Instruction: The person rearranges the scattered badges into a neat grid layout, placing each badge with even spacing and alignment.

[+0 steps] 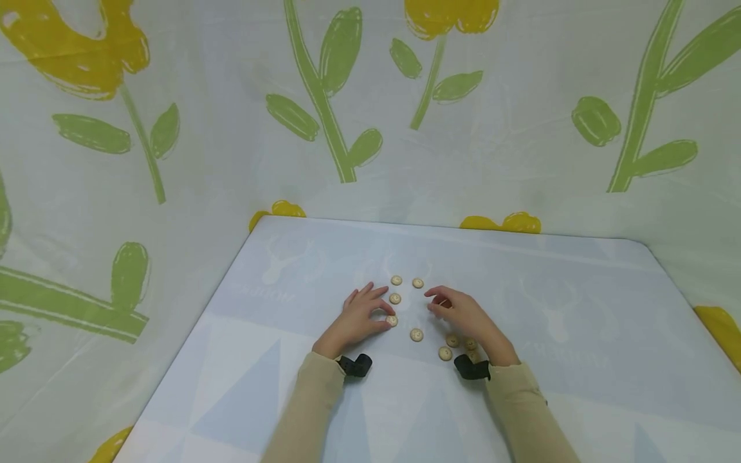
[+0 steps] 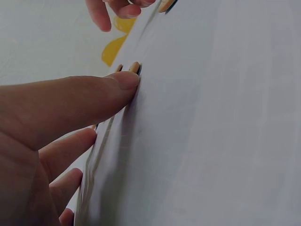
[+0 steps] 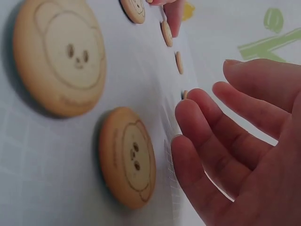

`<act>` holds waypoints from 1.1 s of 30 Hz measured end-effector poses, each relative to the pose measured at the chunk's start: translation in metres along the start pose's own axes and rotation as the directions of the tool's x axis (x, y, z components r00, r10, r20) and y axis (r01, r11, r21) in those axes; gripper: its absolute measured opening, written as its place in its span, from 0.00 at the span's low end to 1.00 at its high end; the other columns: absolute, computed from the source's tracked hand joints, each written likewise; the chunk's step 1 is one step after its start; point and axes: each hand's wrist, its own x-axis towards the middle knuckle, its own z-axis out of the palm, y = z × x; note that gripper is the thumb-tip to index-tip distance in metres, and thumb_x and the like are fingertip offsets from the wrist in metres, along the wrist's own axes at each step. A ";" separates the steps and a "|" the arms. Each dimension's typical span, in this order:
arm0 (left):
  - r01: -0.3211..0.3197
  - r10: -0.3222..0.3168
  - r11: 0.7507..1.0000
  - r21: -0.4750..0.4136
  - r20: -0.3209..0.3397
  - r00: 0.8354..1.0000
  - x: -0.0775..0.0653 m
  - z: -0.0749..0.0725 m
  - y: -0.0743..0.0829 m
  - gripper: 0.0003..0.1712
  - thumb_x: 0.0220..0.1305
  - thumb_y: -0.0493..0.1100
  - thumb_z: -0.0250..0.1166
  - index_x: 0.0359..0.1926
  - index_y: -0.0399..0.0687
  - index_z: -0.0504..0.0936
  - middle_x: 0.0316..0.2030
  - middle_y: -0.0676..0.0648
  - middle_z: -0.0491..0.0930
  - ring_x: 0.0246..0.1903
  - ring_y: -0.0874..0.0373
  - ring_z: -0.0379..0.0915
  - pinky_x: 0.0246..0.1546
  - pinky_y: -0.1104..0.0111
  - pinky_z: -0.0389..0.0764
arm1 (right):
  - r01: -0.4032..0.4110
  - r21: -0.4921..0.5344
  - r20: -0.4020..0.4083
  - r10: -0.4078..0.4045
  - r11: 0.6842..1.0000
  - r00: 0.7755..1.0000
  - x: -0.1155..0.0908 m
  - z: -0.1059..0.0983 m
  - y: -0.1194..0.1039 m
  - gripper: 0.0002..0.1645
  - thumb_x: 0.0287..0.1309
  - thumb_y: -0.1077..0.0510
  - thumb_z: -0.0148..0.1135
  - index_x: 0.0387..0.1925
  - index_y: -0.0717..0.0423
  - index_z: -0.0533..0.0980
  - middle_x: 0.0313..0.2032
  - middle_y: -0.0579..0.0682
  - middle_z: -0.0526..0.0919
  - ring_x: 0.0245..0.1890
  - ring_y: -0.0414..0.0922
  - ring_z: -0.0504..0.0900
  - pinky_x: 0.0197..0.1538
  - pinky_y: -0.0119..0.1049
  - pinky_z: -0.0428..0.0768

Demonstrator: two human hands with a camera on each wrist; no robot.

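Several round wooden buttons with a bear face and two holes lie on the pale tabletop. In the head view my left hand (image 1: 360,315) pinches one button (image 1: 392,320) between thumb and index finger, down at the table. The left wrist view shows the thumb (image 2: 108,92) against that button's edge (image 2: 135,67); the index finger is hidden there. My right hand (image 1: 460,312) hovers above the table with fingers loosely bent, holding nothing. Near it in the right wrist view are a large-looking button (image 3: 60,56) and another button (image 3: 127,157).
Beyond the left hand lie a button (image 1: 395,298) and two farther ones, (image 1: 396,280) among them. A single button (image 1: 417,334) lies between the hands. A small group, including a button (image 1: 445,353), sits by the right wrist. Floral cloth (image 1: 231,128) borders the table (image 1: 556,276).
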 end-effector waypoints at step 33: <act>0.000 0.000 1.000 -0.010 -0.009 1.000 -0.001 0.002 -0.003 0.08 0.53 0.49 0.66 0.36 0.60 0.81 0.66 0.49 0.61 0.70 0.49 0.40 0.65 0.47 0.39 | 0.100 -0.111 0.243 -0.071 0.989 0.967 -0.010 0.007 -0.015 0.16 0.51 0.54 0.66 0.44 0.44 0.77 0.31 0.40 0.77 0.33 0.40 0.73 0.38 0.35 0.73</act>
